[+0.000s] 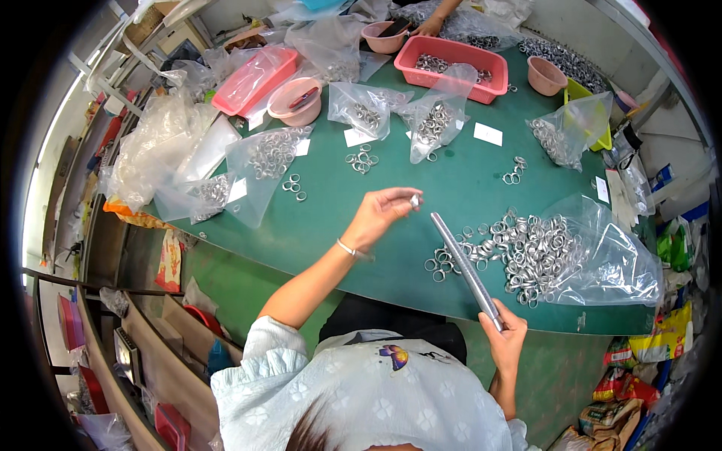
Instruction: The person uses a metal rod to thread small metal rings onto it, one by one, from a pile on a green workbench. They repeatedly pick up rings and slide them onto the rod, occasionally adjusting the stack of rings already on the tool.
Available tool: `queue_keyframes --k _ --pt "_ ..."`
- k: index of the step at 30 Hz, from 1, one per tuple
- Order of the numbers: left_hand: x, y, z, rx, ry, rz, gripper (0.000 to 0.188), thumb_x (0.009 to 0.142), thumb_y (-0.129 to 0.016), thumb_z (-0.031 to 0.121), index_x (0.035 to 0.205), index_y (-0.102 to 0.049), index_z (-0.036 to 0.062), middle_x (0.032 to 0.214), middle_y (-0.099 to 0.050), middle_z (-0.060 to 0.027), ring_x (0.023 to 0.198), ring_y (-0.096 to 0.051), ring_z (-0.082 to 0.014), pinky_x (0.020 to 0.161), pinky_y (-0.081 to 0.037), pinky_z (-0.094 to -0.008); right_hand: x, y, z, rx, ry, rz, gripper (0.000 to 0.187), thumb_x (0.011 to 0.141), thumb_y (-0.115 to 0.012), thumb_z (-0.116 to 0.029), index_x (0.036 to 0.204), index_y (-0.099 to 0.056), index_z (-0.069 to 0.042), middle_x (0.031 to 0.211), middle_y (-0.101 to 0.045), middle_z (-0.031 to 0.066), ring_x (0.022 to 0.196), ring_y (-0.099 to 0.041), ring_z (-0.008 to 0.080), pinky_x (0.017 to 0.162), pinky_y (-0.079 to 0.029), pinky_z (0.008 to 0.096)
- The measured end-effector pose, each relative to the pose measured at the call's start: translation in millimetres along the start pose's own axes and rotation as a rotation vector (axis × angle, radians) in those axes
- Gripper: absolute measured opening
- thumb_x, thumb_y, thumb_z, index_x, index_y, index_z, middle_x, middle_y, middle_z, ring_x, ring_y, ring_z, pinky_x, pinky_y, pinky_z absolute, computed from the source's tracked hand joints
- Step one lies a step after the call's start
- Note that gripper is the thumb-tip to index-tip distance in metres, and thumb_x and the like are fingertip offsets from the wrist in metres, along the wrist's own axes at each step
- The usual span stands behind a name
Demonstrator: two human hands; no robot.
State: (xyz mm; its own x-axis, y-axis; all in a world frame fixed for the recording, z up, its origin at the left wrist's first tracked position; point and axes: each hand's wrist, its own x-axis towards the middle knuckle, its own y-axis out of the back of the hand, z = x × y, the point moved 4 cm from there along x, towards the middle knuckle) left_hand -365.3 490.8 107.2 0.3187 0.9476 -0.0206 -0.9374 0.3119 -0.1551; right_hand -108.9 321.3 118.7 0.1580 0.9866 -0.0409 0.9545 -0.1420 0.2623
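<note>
Worked across a green tabletop (323, 218), judged only partway through the handling. Saw on the far side a pink-red tray (492, 90) holding rings (435, 64), and nearer in, several clear bags (274, 154) with more inside, some beside white cards (487, 134), likely portions already dealt with. Counted as probably left the big loose heap (534, 255) on the right, running partly into a crumpled clear bag (620, 263). Took the small clusters (362, 160) beyond, well apart from the heap, as perhaps already set aside. Gripped a long, slim, silvery rod (466, 267) by its near end in the closed fingers of the right hand (507, 331), slanting it over the heap's left fringe, with apparent fine markings along its length. Pinched a small silvery piece, seemingly a single ring (415, 201), between the fingers of the left hand (374, 216), near the rod's far tip but not touching it. Found the loose pieces round, shiny and pale grey, tangled in overlapping layers; could not tell any finer detail.
</note>
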Motion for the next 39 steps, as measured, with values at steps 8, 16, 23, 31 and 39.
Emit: queue_keyframes --k 8,16,23,31,39 --pt "-31 -40 26 -0.15 0.007 -0.213 0.03 0.074 -0.065 -0.004 0.103 -0.059 -0.0053 0.101 -0.06 -0.0113 0.095 -0.058 -0.0164 0.085 -0.048 -0.0284 0 8 -24 -0.081 0.09 -0.077 0.028 0.07 -0.069 -0.001 0.097 -0.062 0.006 0.062 -0.052 0.0007 0.056 -0.043 0.0029 0.051 -0.037 0.0187" --pt "-62 -97 27 -0.155 0.032 -0.349 0.029 0.07 -0.069 0.001 0.098 -0.063 -0.0031 0.096 -0.06 -0.0118 0.093 -0.058 -0.0204 0.082 -0.048 -0.0309 -2 1 -63 -0.118 0.202 -0.14 0.028 0.069 -0.07 0.0 0.096 -0.063 0.003 0.065 -0.057 0.0075 0.054 -0.051 0.0091 0.051 -0.042 0.0227" --pt "-70 -104 42 -0.223 0.01 -0.33 0.031 0.07 -0.069 0.002 0.1 -0.063 -0.0046 0.096 -0.059 -0.0135 0.092 -0.059 -0.0231 0.083 -0.048 -0.033 -9 7 -76 -0.2 0.338 -0.089 0.032 0.068 -0.072 -0.002 0.098 -0.062 0.003 0.071 -0.063 0.0117 0.056 -0.059 0.0152 0.053 -0.046 0.0246" --pt "-75 -104 46 -0.226 -0.023 -0.421 0.035 0.071 -0.068 -0.003 0.105 -0.06 -0.0032 0.105 -0.056 -0.0122 0.099 -0.057 -0.0216 0.087 -0.047 -0.0337 -13 8 -75 -0.214 0.436 -0.052 0.034 0.066 -0.073 -0.003 0.097 -0.063 0.002 0.07 -0.063 0.0112 0.054 -0.059 0.0163 0.05 -0.046 0.0257" --pt "-73 -106 53 -0.142 -0.017 -0.338 0.04 0.063 -0.079 0.014 0.096 -0.066 -0.0041 0.088 -0.062 -0.0153 0.081 -0.06 -0.0212 0.072 -0.048 -0.029 -14 10 -75 -0.278 0.506 -0.043 0.036 0.064 -0.076 -0.007 0.097 -0.064 -0.001 0.059 -0.057 0.0075 0.046 -0.053 0.0163 0.045 -0.042 0.0262"
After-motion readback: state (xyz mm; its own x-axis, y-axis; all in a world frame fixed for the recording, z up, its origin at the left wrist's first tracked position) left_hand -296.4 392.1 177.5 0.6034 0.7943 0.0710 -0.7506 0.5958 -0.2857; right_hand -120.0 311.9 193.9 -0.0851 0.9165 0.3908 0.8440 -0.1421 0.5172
